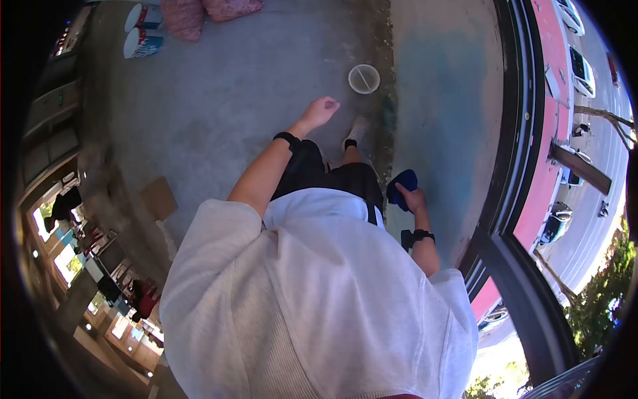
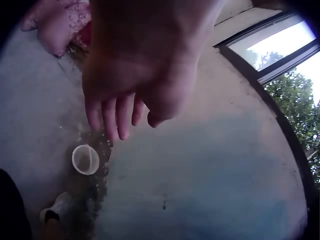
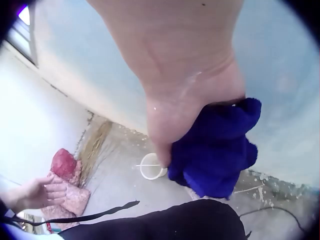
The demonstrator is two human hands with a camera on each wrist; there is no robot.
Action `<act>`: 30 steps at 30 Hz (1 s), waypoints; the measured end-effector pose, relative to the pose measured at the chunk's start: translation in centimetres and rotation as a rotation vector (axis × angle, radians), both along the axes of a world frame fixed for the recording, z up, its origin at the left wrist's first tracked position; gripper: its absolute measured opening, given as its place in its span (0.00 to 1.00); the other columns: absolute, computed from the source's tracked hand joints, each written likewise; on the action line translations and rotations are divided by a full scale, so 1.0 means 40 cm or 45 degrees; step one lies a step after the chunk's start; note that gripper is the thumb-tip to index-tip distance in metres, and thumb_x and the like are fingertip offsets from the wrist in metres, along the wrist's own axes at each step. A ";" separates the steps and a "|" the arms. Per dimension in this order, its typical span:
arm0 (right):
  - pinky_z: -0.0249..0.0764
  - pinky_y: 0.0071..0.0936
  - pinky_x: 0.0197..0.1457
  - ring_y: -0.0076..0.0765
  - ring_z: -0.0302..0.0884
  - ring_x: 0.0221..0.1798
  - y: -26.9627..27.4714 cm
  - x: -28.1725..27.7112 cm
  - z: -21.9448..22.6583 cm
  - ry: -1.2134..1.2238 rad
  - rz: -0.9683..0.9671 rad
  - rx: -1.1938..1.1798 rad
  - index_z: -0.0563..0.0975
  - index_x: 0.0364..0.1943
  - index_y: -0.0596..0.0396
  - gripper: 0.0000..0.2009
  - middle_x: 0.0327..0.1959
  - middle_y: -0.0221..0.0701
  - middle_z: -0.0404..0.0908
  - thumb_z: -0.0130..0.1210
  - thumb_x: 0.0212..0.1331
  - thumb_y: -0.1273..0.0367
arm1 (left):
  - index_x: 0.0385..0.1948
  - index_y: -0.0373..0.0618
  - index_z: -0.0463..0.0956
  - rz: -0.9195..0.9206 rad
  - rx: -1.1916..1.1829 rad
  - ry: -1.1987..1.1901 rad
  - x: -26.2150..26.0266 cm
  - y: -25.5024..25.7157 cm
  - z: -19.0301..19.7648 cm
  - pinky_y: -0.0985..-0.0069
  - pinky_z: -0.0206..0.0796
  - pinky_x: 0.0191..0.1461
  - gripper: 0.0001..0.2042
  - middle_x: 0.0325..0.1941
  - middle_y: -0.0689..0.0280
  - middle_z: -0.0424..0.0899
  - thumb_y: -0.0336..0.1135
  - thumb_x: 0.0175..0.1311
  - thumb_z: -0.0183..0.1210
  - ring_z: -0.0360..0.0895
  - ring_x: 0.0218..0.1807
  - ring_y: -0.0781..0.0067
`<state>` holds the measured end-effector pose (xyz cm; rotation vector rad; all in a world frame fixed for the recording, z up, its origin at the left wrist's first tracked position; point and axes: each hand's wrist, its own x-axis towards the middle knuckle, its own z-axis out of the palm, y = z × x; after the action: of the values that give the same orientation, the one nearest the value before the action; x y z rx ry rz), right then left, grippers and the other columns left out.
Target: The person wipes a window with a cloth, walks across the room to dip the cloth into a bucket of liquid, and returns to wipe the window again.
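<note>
A bunched dark blue cloth (image 1: 403, 188) is gripped by my right hand (image 1: 415, 199), low beside the blue-stained wall (image 1: 445, 120). The right wrist view shows the cloth (image 3: 215, 150) hanging below the palm of the right hand (image 3: 195, 105), some fingers hidden behind it. My left hand (image 1: 320, 112) hangs in the air above the floor, holding nothing. In the left wrist view the fingers of the left hand (image 2: 140, 95) hang loose and slightly bent. A round white bucket (image 1: 363, 79) stands on the floor near the wall, apart from both hands.
Pink sacks (image 1: 183, 16) and two paint buckets (image 1: 143, 42) are at the far left. A flat brown piece (image 1: 159, 198) lies on the floor (image 1: 219, 100) to the left. Dark window frames (image 1: 522, 133) run along the right, with parked cars outside. A cable (image 3: 280, 209) lies on the floor.
</note>
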<state>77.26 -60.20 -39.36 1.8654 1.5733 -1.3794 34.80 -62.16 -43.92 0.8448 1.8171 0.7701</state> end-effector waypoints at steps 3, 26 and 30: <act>0.74 0.41 0.51 0.56 0.82 0.47 -0.020 0.051 -0.031 -0.237 0.055 -0.103 0.83 0.40 0.61 0.38 0.39 0.50 0.84 0.60 0.45 0.35 | 0.44 0.43 0.80 -0.101 -0.190 0.082 -0.035 0.051 -0.126 0.66 0.72 0.50 0.14 0.43 0.54 0.85 0.42 0.64 0.59 0.82 0.46 0.59; 0.76 0.28 0.45 0.28 0.81 0.42 -0.055 -0.221 -0.022 -0.371 -0.870 -0.595 0.81 0.47 0.60 0.23 0.40 0.34 0.85 0.67 0.54 0.56 | 0.60 0.31 0.62 0.722 -0.462 -0.318 0.076 0.494 -1.062 0.71 0.68 0.56 0.39 0.48 0.52 0.83 0.45 0.52 0.70 0.78 0.53 0.58; 0.74 0.31 0.52 0.33 0.81 0.46 -0.070 -0.193 -0.007 -0.483 -0.664 -0.458 0.80 0.48 0.62 0.27 0.42 0.39 0.85 0.66 0.53 0.52 | 0.51 0.34 0.72 0.827 -0.549 -0.729 0.082 0.503 -1.015 0.72 0.69 0.42 0.32 0.36 0.62 0.82 0.50 0.51 0.71 0.77 0.37 0.71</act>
<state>69.55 -63.01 -39.66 2.2125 0.6317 -1.2816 38.09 -42.03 -84.53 -0.2589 1.6239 0.8551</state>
